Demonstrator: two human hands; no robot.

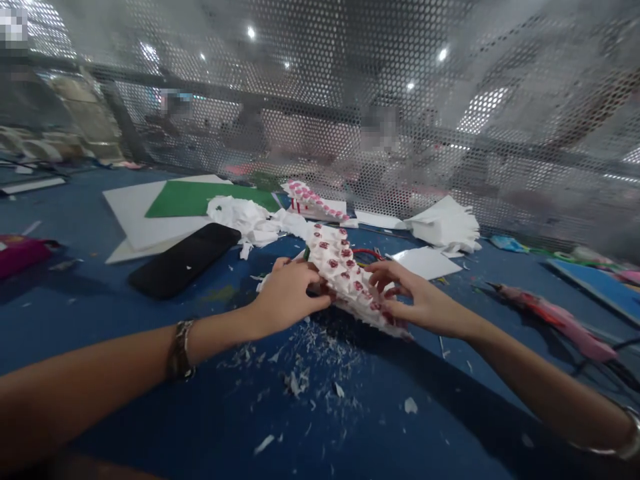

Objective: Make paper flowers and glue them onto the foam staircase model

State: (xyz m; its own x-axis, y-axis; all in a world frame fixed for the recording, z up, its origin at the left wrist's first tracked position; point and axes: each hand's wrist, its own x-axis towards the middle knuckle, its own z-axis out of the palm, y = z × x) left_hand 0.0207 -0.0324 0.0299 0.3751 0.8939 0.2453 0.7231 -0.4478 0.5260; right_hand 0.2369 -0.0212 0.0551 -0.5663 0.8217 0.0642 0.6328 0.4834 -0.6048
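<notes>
A white paper craft piece (345, 273), layered like scales with red-pink spots, lies tilted on the blue table (150, 373). My left hand (287, 293) grips its left side with curled fingers. At its lower right end, my right hand (417, 300) pinches it with the fingertips. A second, similar spotted piece (313, 199) lies farther back. Under the held piece a red ring-like object (367, 253) partly shows.
A black phone (185, 259) lies to the left, beside white and green sheets (190, 198). Crumpled white paper (245, 219), cut white stacks (445, 227) and small scraps (310, 373) litter the table. A pink glue gun (555, 319) rests at right. A perforated screen (350, 100) rises behind.
</notes>
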